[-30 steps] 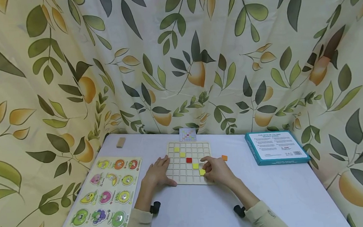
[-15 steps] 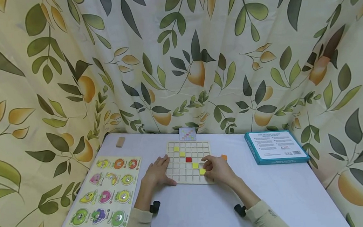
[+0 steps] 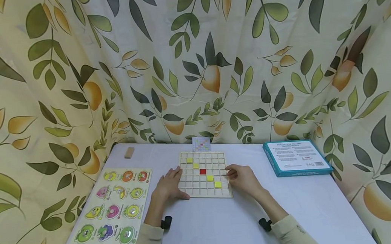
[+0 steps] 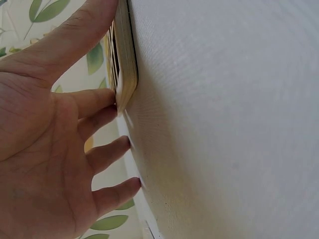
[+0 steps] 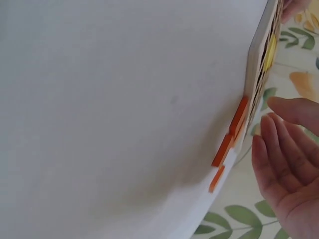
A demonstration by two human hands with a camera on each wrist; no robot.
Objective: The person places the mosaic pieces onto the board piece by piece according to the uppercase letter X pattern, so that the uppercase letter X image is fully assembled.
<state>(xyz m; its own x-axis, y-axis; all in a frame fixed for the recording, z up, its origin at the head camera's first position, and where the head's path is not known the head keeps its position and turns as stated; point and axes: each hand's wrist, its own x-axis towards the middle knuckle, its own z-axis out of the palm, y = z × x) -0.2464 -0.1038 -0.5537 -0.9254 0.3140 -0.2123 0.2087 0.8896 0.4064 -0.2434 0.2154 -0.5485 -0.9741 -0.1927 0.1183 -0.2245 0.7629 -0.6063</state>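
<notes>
A pale grid board [image 3: 189, 183] lies flat on the table, with several yellow tiles [image 3: 218, 184] and one red tile [image 3: 203, 171] in a diagonal. My left hand [image 3: 168, 186] rests at its near left corner, thumb along the front edge and fingers spread at the left side; the left wrist view shows the board's edge [image 4: 128, 59] by the thumb and index finger. My right hand [image 3: 243, 179] hovers at the board's right edge, fingers loosely bent. Between its thumb and fingers nothing shows in the right wrist view. Orange tiles [image 5: 223, 150] lie beside the board, hidden by this hand in the head view.
A small pattern card [image 3: 201, 144] sits behind the board. To the left lie a fruit puzzle board [image 3: 121, 206] and a small tan block [image 3: 129, 153]. A teal-edged box [image 3: 298, 158] is at the back right. Patterned curtains [image 3: 209, 79] surround the table.
My right hand has moved right, from over the board to its right edge, uncovering the lower-right yellow tile and covering the orange one. My left hand stays in place.
</notes>
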